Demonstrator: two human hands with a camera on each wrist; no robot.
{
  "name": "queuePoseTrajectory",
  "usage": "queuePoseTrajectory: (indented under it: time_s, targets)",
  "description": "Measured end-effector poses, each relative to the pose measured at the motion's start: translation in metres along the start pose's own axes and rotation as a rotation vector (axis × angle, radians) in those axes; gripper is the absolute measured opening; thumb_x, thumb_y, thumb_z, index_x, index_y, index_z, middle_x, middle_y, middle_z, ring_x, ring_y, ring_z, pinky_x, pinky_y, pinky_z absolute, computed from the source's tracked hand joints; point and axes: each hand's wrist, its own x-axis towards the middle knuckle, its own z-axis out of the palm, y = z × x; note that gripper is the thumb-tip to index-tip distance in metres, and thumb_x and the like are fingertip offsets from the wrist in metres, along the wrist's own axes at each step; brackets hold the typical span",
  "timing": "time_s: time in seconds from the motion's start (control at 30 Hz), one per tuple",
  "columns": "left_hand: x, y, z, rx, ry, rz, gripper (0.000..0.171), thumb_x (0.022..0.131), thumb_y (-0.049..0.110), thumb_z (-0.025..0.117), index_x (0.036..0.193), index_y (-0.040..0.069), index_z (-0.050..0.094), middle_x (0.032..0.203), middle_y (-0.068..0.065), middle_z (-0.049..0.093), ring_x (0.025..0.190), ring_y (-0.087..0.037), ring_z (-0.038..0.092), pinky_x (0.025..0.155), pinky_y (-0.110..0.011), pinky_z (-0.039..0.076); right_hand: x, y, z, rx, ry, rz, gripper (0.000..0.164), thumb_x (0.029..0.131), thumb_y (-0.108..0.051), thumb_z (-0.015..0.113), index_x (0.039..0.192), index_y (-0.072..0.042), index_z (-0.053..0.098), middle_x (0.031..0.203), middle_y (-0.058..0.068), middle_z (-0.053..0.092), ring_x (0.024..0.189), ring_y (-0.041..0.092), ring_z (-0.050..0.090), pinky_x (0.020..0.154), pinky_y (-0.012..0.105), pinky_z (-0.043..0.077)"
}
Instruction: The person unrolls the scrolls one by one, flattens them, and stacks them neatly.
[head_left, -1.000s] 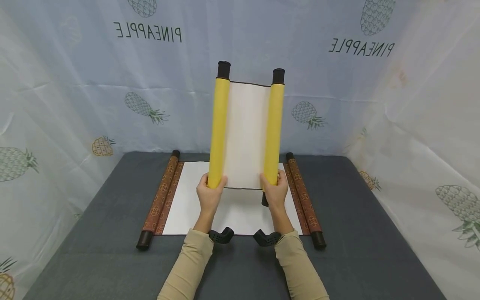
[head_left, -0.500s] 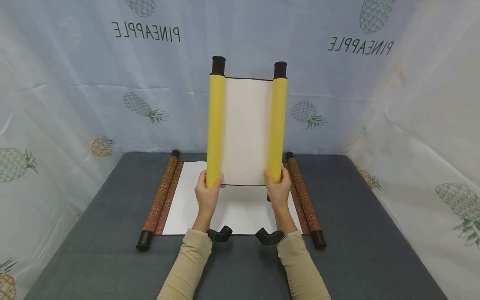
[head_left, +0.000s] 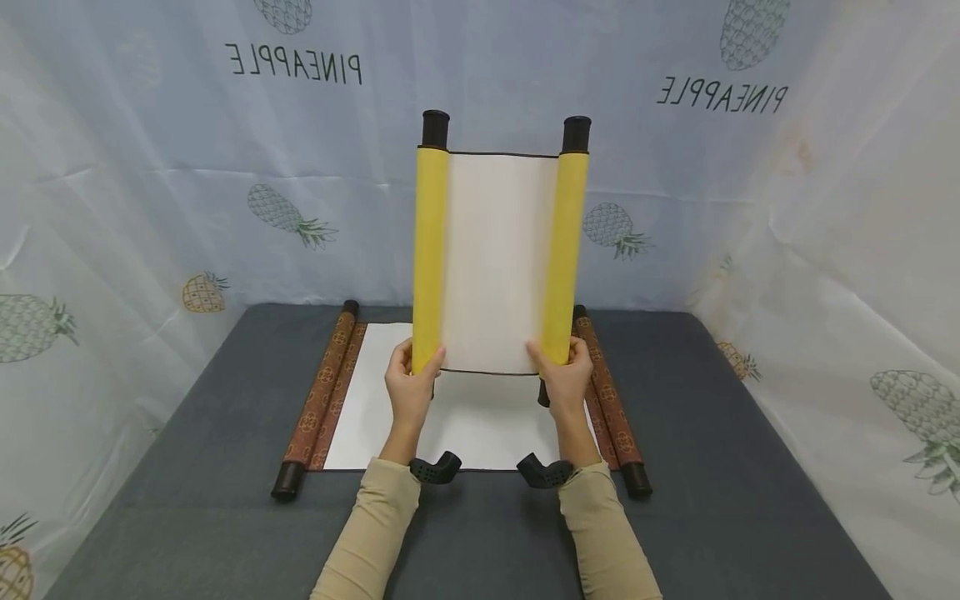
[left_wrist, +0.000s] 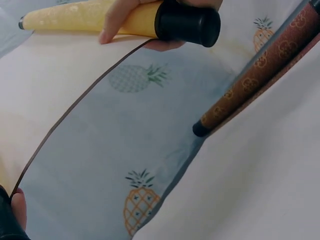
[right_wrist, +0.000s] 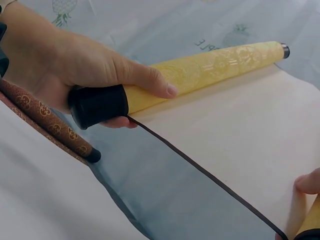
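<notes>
A yellow scroll (head_left: 498, 267) with black roller ends is held up off the table, partly unrolled, its blank cream paper showing between two rolls. My left hand (head_left: 408, 387) grips the lower end of the left roll, thumb on the paper side. Around the lower end of the right roll, my right hand (head_left: 566, 379) is wrapped the same way. In the right wrist view that thumb lies along the yellow roll (right_wrist: 215, 70) above its black knob (right_wrist: 100, 105). Below, a second scroll with white paper (head_left: 480, 433) and brown patterned rollers (head_left: 322, 400) lies spread on the table.
The table has a dark grey cloth (head_left: 202, 467). A pale curtain (head_left: 150, 167) printed with pineapples hangs behind and at both sides. Black wrist-worn devices (head_left: 437, 468) sit at both cuffs.
The two yellow rolls have drawn apart, so a wider strip of paper shows. My right hand has shifted rightward and the scroll stands slightly higher and straighter.
</notes>
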Motion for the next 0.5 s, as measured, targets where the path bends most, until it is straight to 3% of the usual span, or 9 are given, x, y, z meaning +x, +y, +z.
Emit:
queuePoseTrajectory:
  time_s: [0.2, 0.5]
  targets:
    - [0.012, -0.025, -0.002, 0.022, -0.010, 0.020, 0.046, 0.084, 0.011, 0.074, 0.125, -0.002, 0.057, 0.102, -0.012, 0.061, 0.072, 0.002, 0.057, 0.063, -0.012, 0.051, 0.001, -0.002, -0.002, -0.032, 0.024, -0.022, 0.031, 0.079, -0.008, 0.076, 0.101, 0.000, 0.055, 0.082, -0.003, 0.053, 0.068, 0.007, 0.052, 0.058, 0.019, 0.046]
    - [0.016, -0.028, -0.006, 0.119, -0.044, -0.016, 0.043, 0.091, 0.022, 0.067, 0.128, 0.003, 0.057, 0.091, -0.004, 0.055, 0.074, -0.007, 0.051, 0.064, -0.016, 0.045, 0.002, 0.002, -0.003, -0.042, 0.003, -0.010, 0.031, 0.082, -0.011, 0.074, 0.106, 0.000, 0.059, 0.082, -0.007, 0.054, 0.071, 0.008, 0.052, 0.061, 0.020, 0.047]
